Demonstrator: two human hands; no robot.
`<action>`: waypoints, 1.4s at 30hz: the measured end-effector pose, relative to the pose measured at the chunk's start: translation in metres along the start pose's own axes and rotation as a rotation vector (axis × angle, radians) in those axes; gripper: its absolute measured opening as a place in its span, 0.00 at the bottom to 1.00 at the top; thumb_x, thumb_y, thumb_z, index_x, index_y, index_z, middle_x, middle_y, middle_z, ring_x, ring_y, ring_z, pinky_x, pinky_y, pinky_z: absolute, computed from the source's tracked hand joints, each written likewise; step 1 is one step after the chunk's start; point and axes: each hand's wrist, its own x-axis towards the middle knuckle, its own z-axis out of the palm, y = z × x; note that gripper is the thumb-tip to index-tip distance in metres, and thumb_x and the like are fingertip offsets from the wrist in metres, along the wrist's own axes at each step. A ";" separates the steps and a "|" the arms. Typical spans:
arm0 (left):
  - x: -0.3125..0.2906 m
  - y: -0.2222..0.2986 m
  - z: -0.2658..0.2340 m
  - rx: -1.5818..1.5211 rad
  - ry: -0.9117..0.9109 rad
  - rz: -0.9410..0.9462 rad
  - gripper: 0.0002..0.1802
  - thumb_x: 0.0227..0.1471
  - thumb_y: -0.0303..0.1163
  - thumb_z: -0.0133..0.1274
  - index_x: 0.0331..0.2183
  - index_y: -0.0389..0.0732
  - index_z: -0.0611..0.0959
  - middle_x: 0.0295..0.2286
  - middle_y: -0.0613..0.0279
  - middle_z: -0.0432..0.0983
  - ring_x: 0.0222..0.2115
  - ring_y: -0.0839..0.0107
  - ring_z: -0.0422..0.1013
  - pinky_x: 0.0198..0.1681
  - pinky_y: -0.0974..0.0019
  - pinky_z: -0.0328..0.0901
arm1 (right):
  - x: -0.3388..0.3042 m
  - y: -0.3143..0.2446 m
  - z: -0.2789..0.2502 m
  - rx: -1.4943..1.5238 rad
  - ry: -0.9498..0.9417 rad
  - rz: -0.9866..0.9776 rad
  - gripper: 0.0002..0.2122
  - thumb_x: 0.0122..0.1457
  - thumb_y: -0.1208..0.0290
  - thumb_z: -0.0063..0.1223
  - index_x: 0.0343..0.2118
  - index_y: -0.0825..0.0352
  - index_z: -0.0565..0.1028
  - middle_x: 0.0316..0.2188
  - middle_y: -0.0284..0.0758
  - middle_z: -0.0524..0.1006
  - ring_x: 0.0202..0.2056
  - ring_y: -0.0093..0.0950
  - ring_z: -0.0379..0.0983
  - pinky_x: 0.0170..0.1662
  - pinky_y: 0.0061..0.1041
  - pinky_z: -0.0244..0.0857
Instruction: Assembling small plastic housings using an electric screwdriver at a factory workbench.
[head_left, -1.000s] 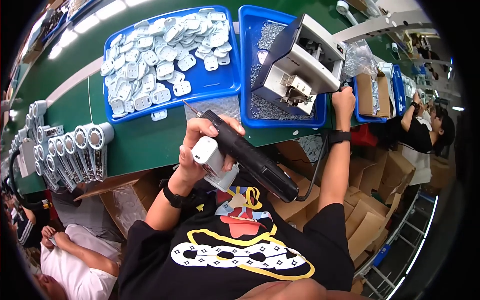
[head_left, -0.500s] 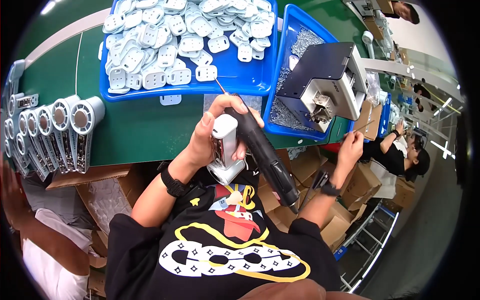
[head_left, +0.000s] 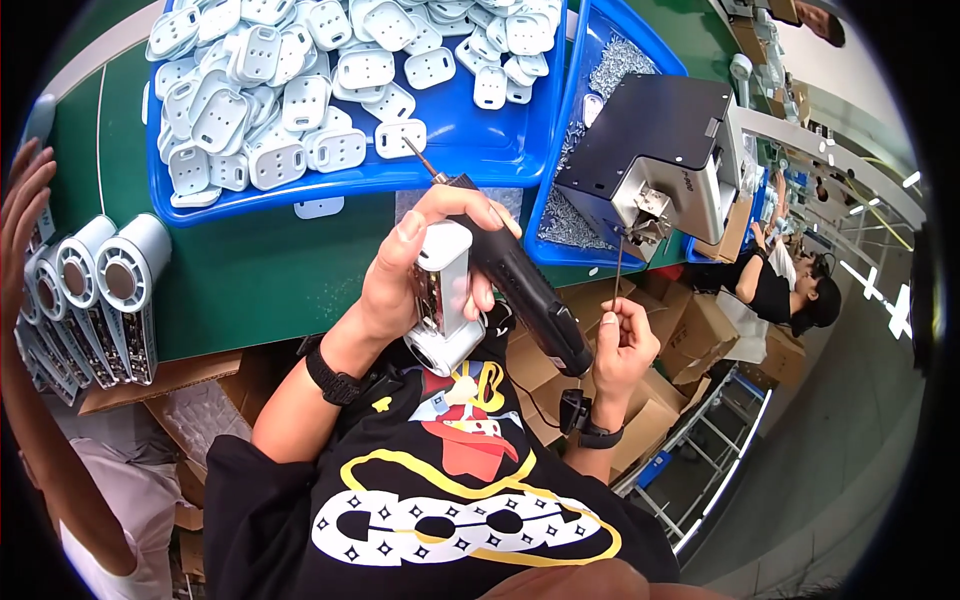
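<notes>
The white housing [head_left: 457,285] and black screwdriver [head_left: 530,300] are gripped together by the left hand [head_left: 385,285], near the front edge of the table [head_left: 265,275]. A thin rod [head_left: 618,272] is pinched by the right hand [head_left: 625,352]. Open green surface is seen between that edge and the blue tray [head_left: 350,184].

Black T-shirt [head_left: 400,480], colourful front print [head_left: 465,445], black wristbands [head_left: 332,378], perhaps watches.

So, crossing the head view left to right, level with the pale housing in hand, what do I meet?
Row of round-headed pale units → held pale housing → black power screwdriver → thin metal rod → co-worker in black.
</notes>
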 end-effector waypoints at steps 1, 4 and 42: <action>0.000 0.000 -0.001 0.006 0.003 0.007 0.32 0.66 0.57 0.34 0.48 0.35 0.71 0.44 0.44 0.72 0.24 0.72 0.76 0.26 0.72 0.72 | -0.001 0.000 0.000 -0.002 -0.003 -0.001 0.05 0.61 0.77 0.52 0.36 0.73 0.76 0.22 0.24 0.71 0.22 0.10 0.62 0.26 0.13 0.56; -0.001 0.000 -0.002 0.011 0.006 0.013 0.32 0.66 0.57 0.34 0.48 0.35 0.71 0.45 0.45 0.72 0.25 0.72 0.76 0.26 0.72 0.72 | -0.008 0.005 -0.004 0.066 0.083 -0.047 0.05 0.60 0.78 0.53 0.36 0.73 0.76 0.21 0.23 0.71 0.22 0.10 0.61 0.25 0.12 0.55; -0.004 0.008 0.003 0.112 0.051 -0.072 0.37 0.64 0.60 0.33 0.48 0.31 0.72 0.49 0.42 0.69 0.26 0.72 0.77 0.28 0.72 0.73 | 0.003 0.041 0.072 0.558 0.098 -0.106 0.10 0.68 0.66 0.43 0.40 0.69 0.68 0.17 0.26 0.63 0.18 0.14 0.56 0.23 0.15 0.51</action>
